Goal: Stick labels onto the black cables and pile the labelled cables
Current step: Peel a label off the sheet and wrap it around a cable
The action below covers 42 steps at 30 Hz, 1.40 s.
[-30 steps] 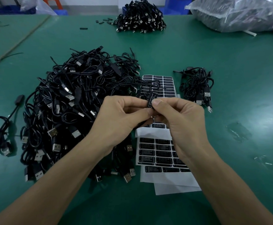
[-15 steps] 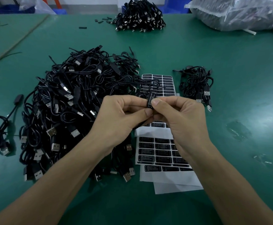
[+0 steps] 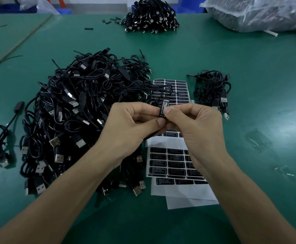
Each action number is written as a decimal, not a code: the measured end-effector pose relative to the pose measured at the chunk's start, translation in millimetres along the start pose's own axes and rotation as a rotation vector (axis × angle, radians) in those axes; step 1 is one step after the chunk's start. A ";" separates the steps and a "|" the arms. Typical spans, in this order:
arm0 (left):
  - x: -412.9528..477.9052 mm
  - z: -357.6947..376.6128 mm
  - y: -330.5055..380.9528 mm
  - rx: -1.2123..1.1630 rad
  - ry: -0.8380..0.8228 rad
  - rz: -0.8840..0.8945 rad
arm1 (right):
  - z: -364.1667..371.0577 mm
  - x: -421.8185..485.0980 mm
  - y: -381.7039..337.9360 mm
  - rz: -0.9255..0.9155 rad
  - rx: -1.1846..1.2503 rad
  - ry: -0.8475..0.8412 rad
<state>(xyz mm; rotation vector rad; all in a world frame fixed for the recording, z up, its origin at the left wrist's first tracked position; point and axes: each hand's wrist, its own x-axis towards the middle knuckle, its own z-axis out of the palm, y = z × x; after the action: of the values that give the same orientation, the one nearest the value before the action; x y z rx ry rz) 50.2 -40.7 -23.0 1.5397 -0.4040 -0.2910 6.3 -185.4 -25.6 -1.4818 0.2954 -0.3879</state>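
My left hand [image 3: 135,124] and my right hand [image 3: 194,125] meet above the table's middle and together pinch one black cable's controller block [image 3: 163,108], which carries a black "LED CONTROLLER" label. That cable's loop [image 3: 161,88] trails away over the label sheets. A big heap of black USB cables [image 3: 77,117] lies to the left. A small pile of cables [image 3: 212,90] sits to the right. White sheets of black labels [image 3: 172,162] lie under my hands, another sheet [image 3: 177,90] just beyond them.
The green table [image 3: 258,67] holds a further cable heap [image 3: 150,16] at the far edge and a clear plastic bag [image 3: 259,13] at the far right. One lone cable [image 3: 1,136] lies at the left. Scraps of clear film [image 3: 258,140] lie on the right.
Both hands stay together on the labelled block; the fingers have shifted only slightly.
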 end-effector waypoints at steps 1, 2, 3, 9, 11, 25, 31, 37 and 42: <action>0.0 0.1 -0.4 -0.001 0.000 -0.001 | 0.2 0.0 -0.1 -0.003 -0.004 0.004; 0.1 0.1 -0.8 0.001 0.002 -0.001 | 0.4 -0.2 0.0 -0.004 -0.006 0.007; 0.1 0.1 -1.2 0.006 0.004 0.000 | 0.6 -0.3 0.1 -0.005 -0.006 0.010; -0.1 0.0 -1.2 -0.002 0.009 0.001 | 2.0 -0.5 1.8 -0.012 -0.010 0.025; -0.2 0.3 -0.9 0.001 0.012 -0.002 | 2.0 -0.4 1.7 -0.017 -0.013 0.024; 0.1 1.7 0.7 -0.031 0.029 -0.030 | 2.9 0.0 1.5 -0.024 -0.021 0.029; 0.0 1.5 0.5 -0.013 0.031 -0.025 | 3.2 -0.3 0.8 -0.030 -0.028 0.033; -0.7 1.1 0.8 -0.001 0.018 -0.004 | 3.2 0.1 0.3 -0.028 -0.030 0.026; -1.0 1.3 0.7 -0.022 0.019 -0.003 | 3.4 -0.1 0.2 -0.028 -0.027 0.030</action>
<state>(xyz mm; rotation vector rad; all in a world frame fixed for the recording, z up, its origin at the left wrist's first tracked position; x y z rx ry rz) 48.6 -41.4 -22.4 1.5207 -0.3819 -0.2820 7.7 -182.2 -25.5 -1.5087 0.3056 -0.4306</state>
